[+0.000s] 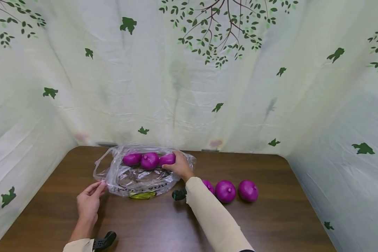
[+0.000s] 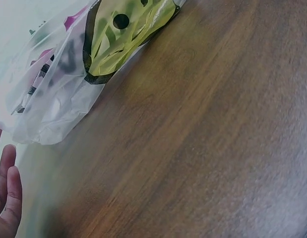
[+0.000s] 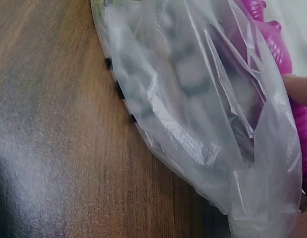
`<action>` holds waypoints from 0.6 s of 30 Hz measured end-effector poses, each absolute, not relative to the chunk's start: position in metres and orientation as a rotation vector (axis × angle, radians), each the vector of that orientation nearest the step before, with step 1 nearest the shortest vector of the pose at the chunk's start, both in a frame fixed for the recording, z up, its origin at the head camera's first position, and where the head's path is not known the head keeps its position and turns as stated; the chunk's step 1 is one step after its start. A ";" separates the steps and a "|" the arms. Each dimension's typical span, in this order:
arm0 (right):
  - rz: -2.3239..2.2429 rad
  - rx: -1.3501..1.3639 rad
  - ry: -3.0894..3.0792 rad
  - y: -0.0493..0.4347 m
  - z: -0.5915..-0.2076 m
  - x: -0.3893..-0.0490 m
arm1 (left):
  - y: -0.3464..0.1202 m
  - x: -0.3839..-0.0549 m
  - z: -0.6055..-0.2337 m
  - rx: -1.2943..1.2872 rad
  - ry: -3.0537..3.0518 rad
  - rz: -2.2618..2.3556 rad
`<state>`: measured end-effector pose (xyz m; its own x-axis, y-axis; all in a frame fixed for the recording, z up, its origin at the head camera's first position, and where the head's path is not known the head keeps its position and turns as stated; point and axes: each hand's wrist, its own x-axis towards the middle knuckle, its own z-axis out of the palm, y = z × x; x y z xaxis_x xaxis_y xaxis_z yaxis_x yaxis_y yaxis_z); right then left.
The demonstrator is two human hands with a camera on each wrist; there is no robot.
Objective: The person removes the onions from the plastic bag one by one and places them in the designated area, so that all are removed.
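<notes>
Bag of clear, crinkled plastic (image 1: 141, 179) lies flat on the brown wood-grain counter (image 1: 154, 224), toward its far edge and left of centre. Long axis runs left to right, roughly parallel to the far edge; a loop of clear film (image 1: 97, 164) points left. A yellow printed patch (image 1: 143, 195) with a black outline shows along the near edge.

Three purple, ridged, round objects sit in a row within the far half of the bag's outline, the row following the bag's long axis: left object (image 1: 131, 159), middle object (image 1: 149, 161) and right object (image 1: 167, 159). The middle object's nub faces upward. The right object appears longer left to right; its nub cannot be made out.

Right hand (image 1: 181, 166) grasps the right object, thumb on the near side, fingers over the far side. Left hand (image 1: 89, 201) pinches the film at the bag's near-left corner between thumb and finger.

Three matching purple globes stand on the counter to the right, also in a left-to-right row: near globe (image 1: 209, 186), partly hidden by the cream right sleeve (image 1: 214, 217); centre globe (image 1: 225, 191), nub up; end globe (image 1: 248, 191), nub tilted rightward.
</notes>
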<state>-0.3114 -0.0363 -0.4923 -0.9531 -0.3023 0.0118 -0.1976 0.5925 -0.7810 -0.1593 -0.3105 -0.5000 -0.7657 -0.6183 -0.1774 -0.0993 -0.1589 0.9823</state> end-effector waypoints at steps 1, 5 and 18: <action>-1.306 -0.418 2.687 -0.036 -0.492 -0.311 | -0.310 -0.159 -0.500 0.812 -1.753 -1.986; -1.322 -0.419 2.679 -0.037 -0.492 -0.309 | -0.309 -0.157 -0.500 0.807 -1.763 -1.966; -1.420 -0.478 2.646 -0.040 -0.487 -0.306 | -0.313 -0.157 -0.496 0.803 -1.770 -1.958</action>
